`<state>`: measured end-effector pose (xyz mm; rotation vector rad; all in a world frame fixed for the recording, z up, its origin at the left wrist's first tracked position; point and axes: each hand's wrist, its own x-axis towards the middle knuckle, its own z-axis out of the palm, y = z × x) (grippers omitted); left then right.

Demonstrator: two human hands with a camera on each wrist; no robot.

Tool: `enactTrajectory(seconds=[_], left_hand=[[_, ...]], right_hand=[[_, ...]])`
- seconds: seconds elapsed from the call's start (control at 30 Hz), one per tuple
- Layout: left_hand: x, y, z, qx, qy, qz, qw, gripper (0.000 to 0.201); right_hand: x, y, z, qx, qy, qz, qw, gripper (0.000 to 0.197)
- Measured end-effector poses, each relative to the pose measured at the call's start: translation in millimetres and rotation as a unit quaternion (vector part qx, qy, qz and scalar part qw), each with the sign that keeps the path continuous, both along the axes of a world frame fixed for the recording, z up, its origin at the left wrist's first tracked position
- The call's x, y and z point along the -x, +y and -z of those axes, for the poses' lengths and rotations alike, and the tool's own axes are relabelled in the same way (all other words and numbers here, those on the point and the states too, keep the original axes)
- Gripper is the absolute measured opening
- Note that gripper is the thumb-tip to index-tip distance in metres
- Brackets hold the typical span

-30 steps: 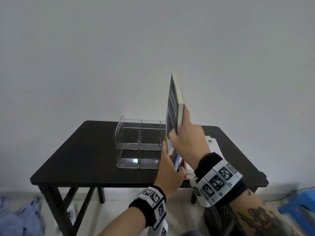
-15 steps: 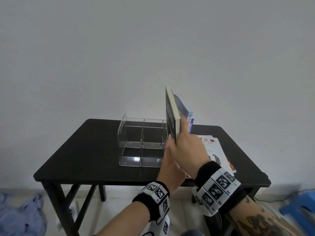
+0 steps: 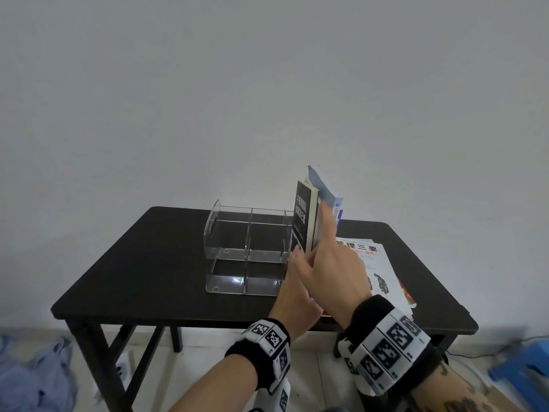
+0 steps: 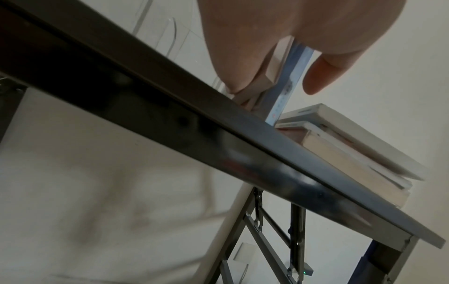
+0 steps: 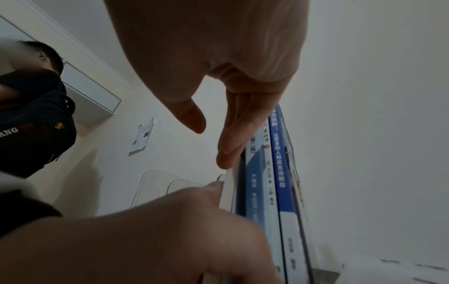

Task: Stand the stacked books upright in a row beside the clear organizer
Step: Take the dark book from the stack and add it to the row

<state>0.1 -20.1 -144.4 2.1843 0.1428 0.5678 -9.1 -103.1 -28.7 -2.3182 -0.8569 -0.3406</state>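
A black-covered book (image 3: 300, 215) stands upright on the black table (image 3: 148, 263), against the right end of the clear organizer (image 3: 231, 233). Blue-spined books (image 3: 325, 188) stand just right of it, their tops leaning right. My left hand (image 3: 297, 251) lies with straight fingers on the black book's lower left cover. In the left wrist view its thumb (image 4: 316, 76) hangs on the other side, off the blue book. My right hand (image 3: 326, 233) presses straight fingers against the black book's right side, thumb (image 5: 192, 119) spread apart. A flat stack of books (image 3: 377, 272) topped by a white cover lies at the right.
The flat stack (image 4: 352, 146) reaches the table's front right edge. The left half of the table is bare wood. A wall runs close behind the table. On the floor lie blue cloth (image 3: 29, 373) at the left and a blue stool (image 3: 523, 370) at the right.
The black book came down from head height and now stands beside the organizer. My right hand went from gripping its edge to flat fingers. My left hand stayed at its base.
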Motion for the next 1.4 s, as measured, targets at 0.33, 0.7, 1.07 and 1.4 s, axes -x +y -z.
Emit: enactTrajectory(seconds=[0.33,0.7,1.07,1.4], left_hand=[[18.0,-2.5,-9.8,0.145,0.042,-0.015,0.988,0.056],[26.7,-6.6,5.4,0.056,0.085,-0.057,0.993,0.108],[13.8,-17.3,-20.4,0.164,0.035,-0.084,0.982,0.086],[-31.0,-0.2,8.7,0.262,0.031,-0.041,0.964,0.084]], right_hand=[[-4.8,-3.2,-15.9,-0.069,-0.230,0.054,0.969,0.066],[-23.9,14.1,-30.2,0.034,-0.241,0.046,0.969,0.033],[-21.8,14.6,-21.9,0.046,-0.191,0.057,0.979,0.032],[-30.3,3.5,-9.5,0.041,-0.101,0.001,0.994,0.067]])
